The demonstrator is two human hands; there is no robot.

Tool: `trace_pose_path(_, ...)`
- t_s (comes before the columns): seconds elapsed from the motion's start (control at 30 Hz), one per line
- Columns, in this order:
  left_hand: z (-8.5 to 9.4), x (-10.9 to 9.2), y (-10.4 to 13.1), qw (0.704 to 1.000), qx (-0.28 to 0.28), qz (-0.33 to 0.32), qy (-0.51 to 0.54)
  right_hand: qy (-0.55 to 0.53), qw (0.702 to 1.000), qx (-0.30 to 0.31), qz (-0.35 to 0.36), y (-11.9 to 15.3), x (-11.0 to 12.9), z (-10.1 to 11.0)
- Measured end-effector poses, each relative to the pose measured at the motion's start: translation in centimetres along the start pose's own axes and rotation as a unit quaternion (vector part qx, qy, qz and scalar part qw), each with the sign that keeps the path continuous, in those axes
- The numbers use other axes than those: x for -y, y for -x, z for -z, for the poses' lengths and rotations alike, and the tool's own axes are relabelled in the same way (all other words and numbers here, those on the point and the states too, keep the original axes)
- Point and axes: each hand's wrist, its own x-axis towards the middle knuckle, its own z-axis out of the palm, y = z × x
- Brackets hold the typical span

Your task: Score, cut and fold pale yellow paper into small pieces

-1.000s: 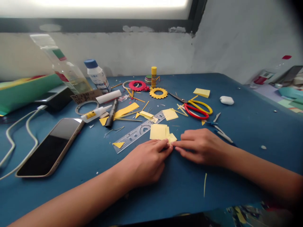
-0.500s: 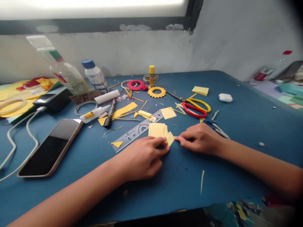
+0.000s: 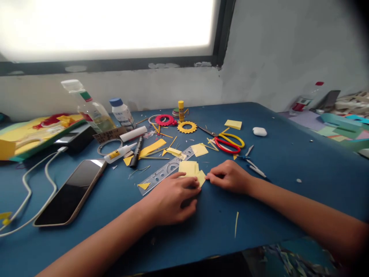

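A small pale yellow paper piece (image 3: 202,178) lies angled on the table, overlapping the yellow paper squares (image 3: 187,167). My left hand (image 3: 174,199) rests over these papers with its fingertips pressing on the small piece. Its thumb stands apart from the fingers. My right hand (image 3: 229,176) is closed, with thumb and forefinger pinched at the right corner of the small piece. Under the left edge of the squares, a clear plastic ruler (image 3: 163,172) slants across the table. Red and yellow handled scissors (image 3: 227,143) lie just beyond my right hand.
A phone (image 3: 72,194) with a white cable lies at left. Behind are a black marker (image 3: 136,152), a glue bottle (image 3: 117,154), a glue stick (image 3: 181,111) and red (image 3: 165,120) and yellow (image 3: 187,127) paper rings. A white earphone case (image 3: 260,131) is at right.
The view has tilted up and shifted a little. My left thumb has moved away from its fingers, which have spread over the paper. My right hand still pinches the corner.
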Motion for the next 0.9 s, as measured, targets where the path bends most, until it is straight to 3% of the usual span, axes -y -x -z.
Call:
trace_pose_path(0.1,-0.1,-0.2,-0.4,0.999,-0.032,0.014,-0.016,-0.123,0.989,-0.075,-0.046,-1.3,0.9,0.1)
trace_pose_path(0.2,0.1,-1.3,-1.5,0.993,-0.098,0.011,-0.062,-0.265,0.95,-0.155,-0.051,-2.7,3.0,-0.1)
trace_pose_path(0.37,0.3,-5.9,-4.8,0.956,-0.249,-0.084,-0.133,-0.45,0.871,-0.186,-0.063,-4.2,6.8,-1.6)
trace_pose_path(0.47,-0.8,-8.9,-6.8,0.934,-0.322,-0.01,-0.153,-0.521,0.827,-0.202,-0.064,-4.5,7.6,-2.1)
trace_pose_path(0.57,-2.8,-11.2,-7.7,0.913,-0.39,0.084,-0.088,-0.564,0.792,-0.228,-0.05,-4.5,7.5,-1.9)
trace_pose_path(0.67,-3.9,-12.5,-7.4,0.91,-0.406,0.084,-0.009,-0.585,0.774,-0.239,-0.038,-4.0,7.6,-1.6)
trace_pose_path(0.73,-3.5,-12.7,-7.1,0.91,-0.407,0.08,0.005,-0.591,0.77,-0.238,-0.035,-3.5,8.0,-1.6)
trace_pose_path(0.9,-1.7,-12.3,-7.3,0.904,-0.408,0.104,-0.076,-0.599,0.769,-0.22,-0.038,-2.9,9.1,-1.9)
